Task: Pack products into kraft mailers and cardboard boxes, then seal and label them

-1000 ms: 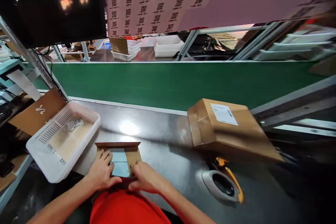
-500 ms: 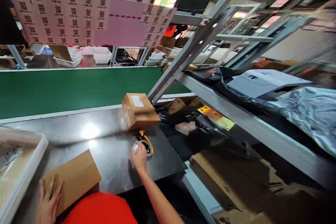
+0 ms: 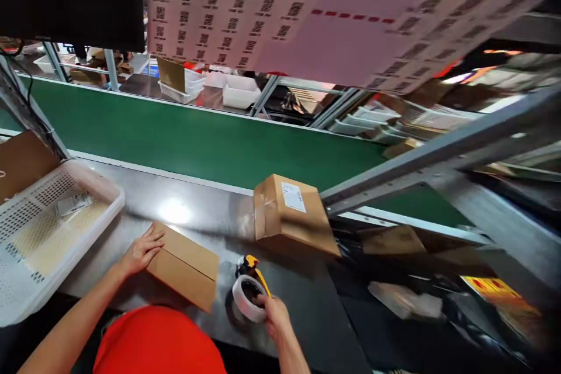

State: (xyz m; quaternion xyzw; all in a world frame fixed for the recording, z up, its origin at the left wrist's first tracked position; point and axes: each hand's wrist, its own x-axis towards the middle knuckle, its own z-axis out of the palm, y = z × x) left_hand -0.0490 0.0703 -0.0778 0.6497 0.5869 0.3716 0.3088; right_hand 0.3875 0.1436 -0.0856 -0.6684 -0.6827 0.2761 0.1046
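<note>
In the head view, my left hand (image 3: 142,252) grips the far left end of a small closed cardboard box (image 3: 186,263), fingers laid over its top. The box lies on the metal table in front of my red top. To the right, my right hand (image 3: 275,314) is closed on a tape dispenser (image 3: 259,277) with a yellow and black frame. Its large roll of pale tape (image 3: 240,298) faces me, and some fingers are hidden behind it. Behind the dispenser sits a bigger taped carton (image 3: 302,222) with a white label.
A white perforated plastic basket (image 3: 99,222) stands at the left, with a labelled packet inside. Beyond the metal table (image 3: 214,201) runs a green belt (image 3: 184,140). A slanted metal frame (image 3: 438,152) crosses the right side. A pink code sheet (image 3: 333,41) hangs overhead.
My view has swung left and tilted. The small box has turned, its right end now nearer me. My right hand has closed on the tape dispenser and drawn it nearer my body.
</note>
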